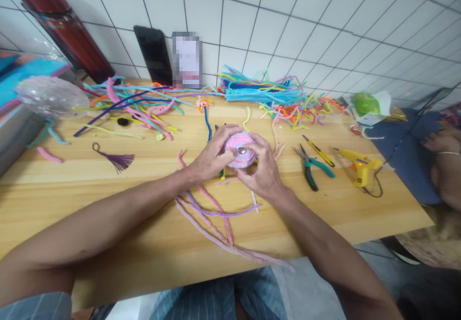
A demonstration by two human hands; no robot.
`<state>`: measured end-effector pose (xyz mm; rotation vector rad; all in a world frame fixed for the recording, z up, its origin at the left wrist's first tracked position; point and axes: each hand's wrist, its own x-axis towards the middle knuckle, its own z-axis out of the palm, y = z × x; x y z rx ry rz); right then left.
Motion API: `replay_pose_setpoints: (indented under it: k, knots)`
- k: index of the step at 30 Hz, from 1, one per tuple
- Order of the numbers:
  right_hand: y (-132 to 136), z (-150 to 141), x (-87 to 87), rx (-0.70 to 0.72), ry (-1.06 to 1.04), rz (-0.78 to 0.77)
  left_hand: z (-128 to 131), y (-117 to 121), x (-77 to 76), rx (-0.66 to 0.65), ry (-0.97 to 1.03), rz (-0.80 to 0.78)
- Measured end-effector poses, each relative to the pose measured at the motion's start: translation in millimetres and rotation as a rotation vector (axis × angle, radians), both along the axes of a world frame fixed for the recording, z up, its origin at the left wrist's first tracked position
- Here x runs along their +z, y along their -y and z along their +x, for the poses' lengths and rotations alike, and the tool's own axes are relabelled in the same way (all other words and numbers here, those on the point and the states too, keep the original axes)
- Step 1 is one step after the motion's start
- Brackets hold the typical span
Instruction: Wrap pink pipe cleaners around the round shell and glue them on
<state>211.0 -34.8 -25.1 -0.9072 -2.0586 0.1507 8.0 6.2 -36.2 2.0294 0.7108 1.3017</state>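
Note:
Both my hands hold a round pink coil of wound pipe cleaner (239,148) with a small silver centre, just above the wooden table (151,233). My left hand (212,154) grips its left side with the fingers curled round the rim. My right hand (261,166) pinches its right and lower edge. Long pink and purple pipe cleaner strands (216,221) trail from below the coil toward the table's near edge.
Piles of coloured pipe cleaners (259,94) lie along the back. Green-handled pliers (311,166), a yellow cutter (319,151) and a yellow glue gun (358,164) lie to the right. A purple tassel (115,159), a black phone (154,55), a red flask (63,24) and another person's arm (444,166) are about.

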Motion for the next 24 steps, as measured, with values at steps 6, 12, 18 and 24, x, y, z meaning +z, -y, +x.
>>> replay_pose_setpoints:
  k: [6,12,18,24]
  knots:
    - [0,1,0.7,-0.012,0.005,-0.039,-1,0,-0.3,-0.009,-0.008,-0.016]
    - [0,1,0.7,-0.001,0.011,-0.031,1,2,0.6,0.011,0.004,-0.034]
    - [-1,2,2.6,0.043,0.008,-0.015,-5,0,5.7,0.000,0.009,-0.082]
    - [-1,4,3.2,0.066,0.001,-0.072,-9,-2,13.7,0.001,-0.011,-0.155]
